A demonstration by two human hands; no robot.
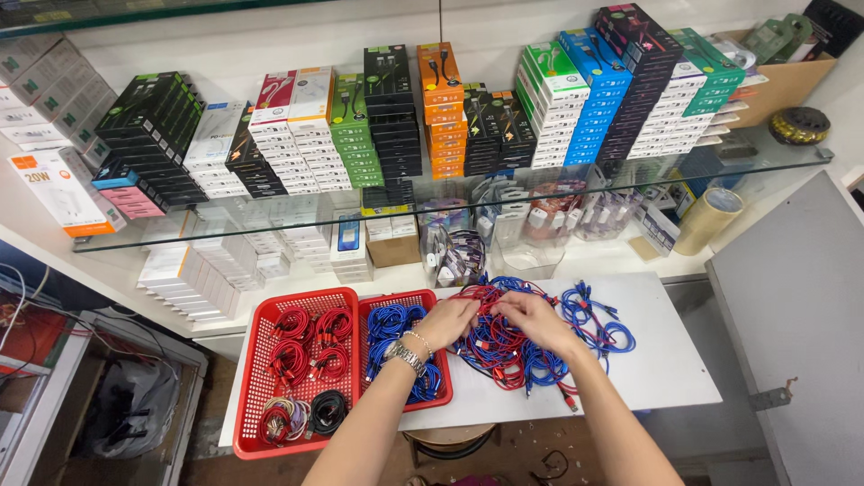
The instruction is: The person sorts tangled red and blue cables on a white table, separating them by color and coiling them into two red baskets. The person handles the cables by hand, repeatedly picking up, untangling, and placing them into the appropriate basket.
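Observation:
A tangled heap of red and blue cables point(526, 346) lies on a white board point(666, 360). My left hand point(447, 319) rests on the heap's left side, fingers curled into the red cables; a metal watch and bracelet sit on that wrist. My right hand point(533, 317) presses on the heap's middle, fingers bent among the red and blue strands. Left of the hands, a small red basket point(440, 390) holds coiled blue cables point(396, 328). A larger red basket point(252, 396) holds coiled red cables point(310, 342), plus mixed and black coils at its front.
A glass shelf point(792, 160) above carries stacks of boxed cables in black, white, green, orange and blue. Below it stand more white boxes point(216, 265), clear bags and a roll of tape point(711, 216). A grey panel point(796, 315) stands at right.

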